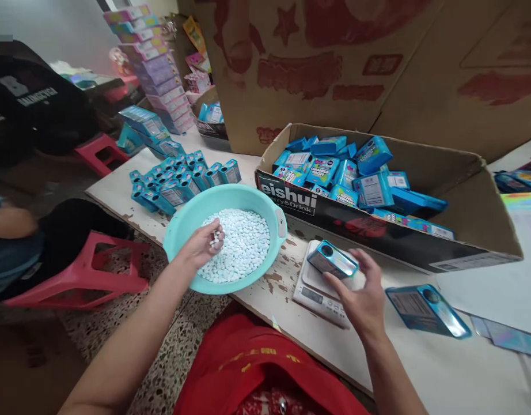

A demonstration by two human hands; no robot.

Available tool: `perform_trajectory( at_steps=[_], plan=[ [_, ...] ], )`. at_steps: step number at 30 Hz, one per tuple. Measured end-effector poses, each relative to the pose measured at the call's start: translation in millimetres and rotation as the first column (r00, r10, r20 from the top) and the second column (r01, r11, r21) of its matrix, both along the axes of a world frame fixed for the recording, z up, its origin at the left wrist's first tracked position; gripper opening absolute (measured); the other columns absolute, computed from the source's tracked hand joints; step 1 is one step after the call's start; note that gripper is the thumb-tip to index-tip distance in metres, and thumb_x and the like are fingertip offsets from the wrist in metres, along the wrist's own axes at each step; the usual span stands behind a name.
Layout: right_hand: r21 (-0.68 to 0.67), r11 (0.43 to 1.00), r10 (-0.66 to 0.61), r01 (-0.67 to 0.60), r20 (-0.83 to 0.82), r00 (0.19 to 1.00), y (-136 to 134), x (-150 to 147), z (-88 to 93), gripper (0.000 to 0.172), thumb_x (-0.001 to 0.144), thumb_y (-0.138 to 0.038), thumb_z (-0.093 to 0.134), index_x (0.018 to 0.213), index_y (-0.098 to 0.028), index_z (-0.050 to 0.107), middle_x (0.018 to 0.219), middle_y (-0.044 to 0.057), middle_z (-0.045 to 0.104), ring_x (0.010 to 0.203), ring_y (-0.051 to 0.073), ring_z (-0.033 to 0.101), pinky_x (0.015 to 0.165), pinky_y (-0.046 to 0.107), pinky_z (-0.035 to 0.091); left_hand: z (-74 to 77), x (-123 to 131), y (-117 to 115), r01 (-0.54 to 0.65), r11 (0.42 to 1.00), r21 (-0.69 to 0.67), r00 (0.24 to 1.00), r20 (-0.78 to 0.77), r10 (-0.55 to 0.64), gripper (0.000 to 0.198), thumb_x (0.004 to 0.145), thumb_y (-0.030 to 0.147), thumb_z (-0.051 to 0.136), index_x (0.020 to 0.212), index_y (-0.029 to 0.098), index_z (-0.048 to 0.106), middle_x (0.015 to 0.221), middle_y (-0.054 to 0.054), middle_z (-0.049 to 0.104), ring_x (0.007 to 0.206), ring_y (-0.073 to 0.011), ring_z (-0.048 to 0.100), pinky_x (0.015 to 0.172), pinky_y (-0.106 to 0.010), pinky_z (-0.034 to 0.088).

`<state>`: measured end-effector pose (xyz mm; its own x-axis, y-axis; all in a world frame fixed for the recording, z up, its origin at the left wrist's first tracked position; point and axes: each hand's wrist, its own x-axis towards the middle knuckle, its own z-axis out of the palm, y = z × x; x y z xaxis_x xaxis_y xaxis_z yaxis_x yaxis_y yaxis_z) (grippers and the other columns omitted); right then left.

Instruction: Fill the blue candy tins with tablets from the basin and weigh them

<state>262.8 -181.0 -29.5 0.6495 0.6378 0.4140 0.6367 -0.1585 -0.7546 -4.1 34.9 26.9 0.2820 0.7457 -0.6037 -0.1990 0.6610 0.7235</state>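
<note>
My left hand (204, 242) is closed around a few small white candies, above the turquoise basin (179, 227). A heap of white candies (243, 242) covers the bottom of that basin. On the right, my right hand (361, 291) has thumb and fingers about the near end of a small blue candy box (333, 260) with a round dark hole in its top. The box is over a white kitchen scale (319, 297), whose display I cannot read. Another blue box with a hole (427, 311) stands on the table right of my hand.
Behind the scale sits a long cardboard carton (421, 245) with several blue boxes inside. Several more boxes with holes (174, 181) stand behind the basin. At the left are a red stool (97, 265) and a seated person (10, 253). Stacked colourful packs (157, 75) rise at the back.
</note>
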Motion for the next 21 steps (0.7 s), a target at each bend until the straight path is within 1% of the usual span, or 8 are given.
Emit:
perform_trajectory(
  at_steps=[3, 6, 9, 11, 13, 15, 18, 21],
  plan=[
    [-0.032, 0.999, 0.004, -0.013, -0.243, 0.97, 19, -10, 10.6, 0.052, 0.068, -0.062, 0.07, 0.096, -0.019, 0.062, 0.083, 0.005, 0.065, 0.072, 0.022, 0.061, 0.07, 0.036, 0.052, -1.5, 7, -1, -0.137, 0.979, -0.151, 0.984, 0.091, 0.152, 0.036, 0.091, 0.029, 0.054, 0.059, 0.015, 0.045, 0.05, 0.001, 0.045, 0.036, -0.0049, 0.038, 0.031, -0.011, 0.026],
    [0.111, 0.994, 0.021, 0.002, -0.203, 0.979, 23, -25, 40.0, 0.046, 0.066, -0.057, 0.076, 0.09, -0.02, 0.062, 0.079, 0.002, 0.063, 0.066, 0.019, 0.059, 0.062, 0.031, 0.049, 1.7, 9, -4, -0.215, 0.965, -0.149, 0.964, 0.124, 0.234, 0.038, 0.091, 0.034, 0.057, 0.06, 0.016, 0.043, 0.05, 0.003, 0.044, 0.04, -0.0056, 0.043, 0.034, -0.011, 0.03],
    [0.172, 0.956, 0.254, -0.237, -0.086, 0.963, 37, -50, 69.8, 0.036, 0.073, -0.048, 0.076, 0.093, -0.022, 0.061, 0.083, 0.002, 0.063, 0.069, 0.018, 0.06, 0.062, 0.028, 0.048, 19.9, 18, -8, -0.279, 0.957, -0.082, 0.921, 0.258, 0.291, 0.037, 0.089, 0.039, 0.06, 0.063, 0.017, 0.045, 0.046, 0.006, 0.037, 0.038, -0.0045, 0.037, 0.033, -0.011, 0.027],
    [0.13, 0.89, 0.443, -0.437, -0.019, 0.896, 56, -68, 79.1, 0.029, 0.079, -0.042, 0.072, 0.098, -0.023, 0.06, 0.088, 0.003, 0.064, 0.077, 0.02, 0.061, 0.067, 0.03, 0.048, 39.1, 28, -12, -0.309, 0.951, 0.027, 0.891, 0.357, 0.279, 0.038, 0.088, 0.041, 0.063, 0.064, 0.017, 0.046, 0.045, 0.008, 0.032, 0.036, -0.0037, 0.031, 0.032, -0.012, 0.023],
    [0.062, 0.83, 0.554, -0.554, 0.03, 0.832, 77, -84, 79.4, 0.024, 0.083, -0.038, 0.067, 0.1, -0.023, 0.059, 0.092, 0.005, 0.064, 0.084, 0.022, 0.061, 0.071, 0.032, 0.047, 57.2, 39, -16, -0.339, 0.923, 0.182, 0.881, 0.406, 0.244, 0.038, 0.084, 0.043, 0.067, 0.064, 0.017, 0.047, 0.045, 0.009, 0.029, 0.036, -0.0034, 0.028, 0.033, -0.014, 0.022],
    [-0.003, 0.808, 0.588, -0.589, 0.061, 0.807, 96, -96, 75.2, 0.023, 0.083, -0.036, 0.067, 0.1, -0.022, 0.058, 0.094, 0.005, 0.064, 0.087, 0.023, 0.061, 0.072, 0.032, 0.045, 68.3, 49, -20, -0.368, 0.863, 0.347, 0.891, 0.397, 0.22, 0.038, 0.08, 0.045, 0.071, 0.065, 0.017, 0.05, 0.045, 0.009, 0.032, 0.037, -0.0036, 0.031, 0.036, -0.016, 0.026],
    [-0.059, 0.816, 0.578, -0.575, 0.062, 0.813, 112, -108, 69.0, 0.023, 0.08, -0.031, 0.07, 0.098, -0.022, 0.058, 0.094, 0.004, 0.064, 0.086, 0.023, 0.061, 0.069, 0.031, 0.043, 68.1, 57, -23, -0.367, 0.778, 0.51, 0.922, 0.312, 0.23, 0.039, 0.075, 0.049, 0.074, 0.066, 0.018, 0.053, 0.046, 0.007, 0.039, 0.043, -0.007, 0.046, 0.043, -0.018, 0.036],
    [-0.095, 0.821, 0.568, -0.563, 0.046, 0.822, 116, -114, 66.8, 0.025, 0.077, -0.029, 0.073, 0.096, -0.021, 0.059, 0.091, 0.003, 0.064, 0.083, 0.023, 0.062, 0.066, 0.03, 0.042, 58.6, 57, -23, -0.372, 0.741, 0.559, 0.927, 0.265, 0.266, 0.039, 0.072, 0.05, 0.075, 0.069, 0.018, 0.053, 0.048, 0.007, 0.042, 0.049, -0.0099, 0.054, 0.05, -0.02, 0.043]
  ],
)
